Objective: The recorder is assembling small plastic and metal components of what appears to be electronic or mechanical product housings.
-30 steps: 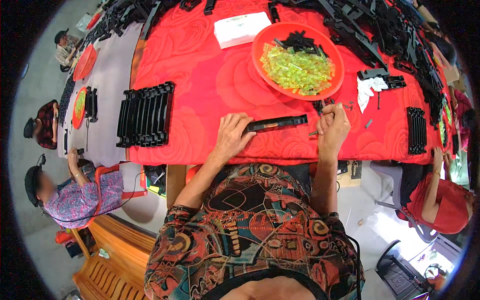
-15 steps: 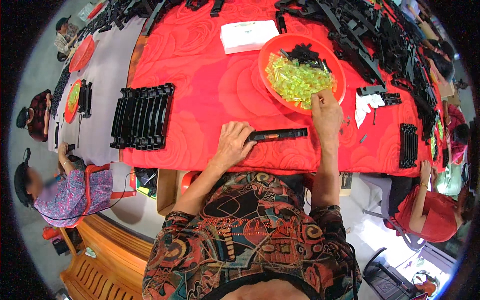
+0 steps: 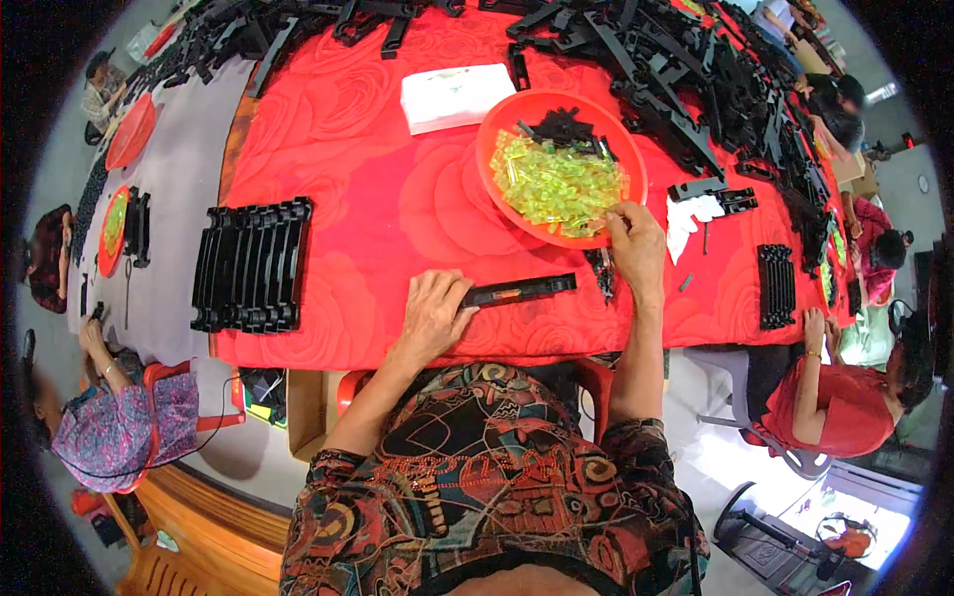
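My left hand (image 3: 434,316) is closed round the left end of a long, narrow black plastic bar (image 3: 537,288) with a small orange-yellow patch in its side. The bar lies level, close above or on the red cloth. My right hand (image 3: 639,246) has its thumb and fingers pinched together at the lower right rim of a round red bowl (image 3: 487,191). What the fingertips hold, if anything, is too small to make out. Translucent yellow-green plastic pieces (image 3: 552,194) fill much of the bowl, with small black pieces (image 3: 566,129) along its far side.
Left of me, several black bars (image 3: 250,266) lie in a row; a smaller stack (image 3: 776,286) lies right. A white box (image 3: 457,97) stands behind the bowl. Crumpled white tissue (image 3: 688,223) and small black bits (image 3: 601,273) lie nearby. Black parts (image 3: 686,89) heap far right. People sit both sides.
The whole view has shifted, so the table sits lower and further left. My right hand has moved slightly right, from the yellow pieces to the bowl's rim. My left hand still holds the bar.
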Demonstrator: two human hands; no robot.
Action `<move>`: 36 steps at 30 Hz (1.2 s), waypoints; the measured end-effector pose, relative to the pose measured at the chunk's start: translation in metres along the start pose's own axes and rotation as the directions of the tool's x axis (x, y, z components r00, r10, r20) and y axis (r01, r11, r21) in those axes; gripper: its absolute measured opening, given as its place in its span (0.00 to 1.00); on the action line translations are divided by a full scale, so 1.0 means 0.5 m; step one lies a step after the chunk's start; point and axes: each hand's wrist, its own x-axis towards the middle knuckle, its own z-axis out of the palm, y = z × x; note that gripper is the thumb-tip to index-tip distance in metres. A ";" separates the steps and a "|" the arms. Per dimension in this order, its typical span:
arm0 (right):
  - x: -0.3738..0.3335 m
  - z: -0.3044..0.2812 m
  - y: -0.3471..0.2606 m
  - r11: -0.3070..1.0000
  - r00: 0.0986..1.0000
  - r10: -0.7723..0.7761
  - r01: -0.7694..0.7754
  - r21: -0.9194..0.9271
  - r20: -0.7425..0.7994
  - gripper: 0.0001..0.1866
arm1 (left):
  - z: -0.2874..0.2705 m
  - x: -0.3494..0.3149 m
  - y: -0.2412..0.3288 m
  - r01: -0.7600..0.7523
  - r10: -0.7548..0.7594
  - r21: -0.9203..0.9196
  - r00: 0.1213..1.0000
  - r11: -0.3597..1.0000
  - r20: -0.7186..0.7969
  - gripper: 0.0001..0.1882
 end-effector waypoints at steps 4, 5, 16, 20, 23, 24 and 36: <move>0.016 -0.024 -0.030 0.983 0.976 -0.087 0.116 -0.140 0.200 0.08 | -0.002 0.001 0.001 0.016 -0.016 -0.002 1.000 1.000 0.020 0.21; 0.023 -0.023 -0.034 0.973 0.956 -0.072 0.131 -0.192 0.286 0.08 | -0.002 0.002 0.001 0.016 -0.016 -0.001 1.000 1.000 0.023 0.21; 0.060 0.030 -0.032 0.970 0.951 -0.149 0.194 -0.146 0.270 0.12 | -0.002 0.005 0.001 0.005 -0.005 -0.007 1.000 1.000 0.004 0.21; 0.055 0.017 -0.019 0.980 0.963 -0.102 0.140 -0.141 0.250 0.11 | -0.001 0.005 -0.001 0.003 -0.003 -0.007 1.000 1.000 0.005 0.21; 0.052 0.009 -0.032 0.952 0.917 -0.114 0.211 -0.223 0.381 0.11 | 0.000 0.006 0.000 0.016 -0.016 -0.010 1.000 1.000 0.012 0.20; 0.052 0.011 -0.034 0.936 0.905 -0.118 0.239 -0.260 0.409 0.11 | -0.001 0.006 0.001 0.021 -0.021 -0.010 1.000 1.000 0.015 0.20; 0.090 0.026 -0.033 0.857 0.794 -0.058 0.351 -0.378 0.606 0.10 | -0.005 0.007 0.003 0.012 -0.013 0.012 1.000 1.000 0.019 0.21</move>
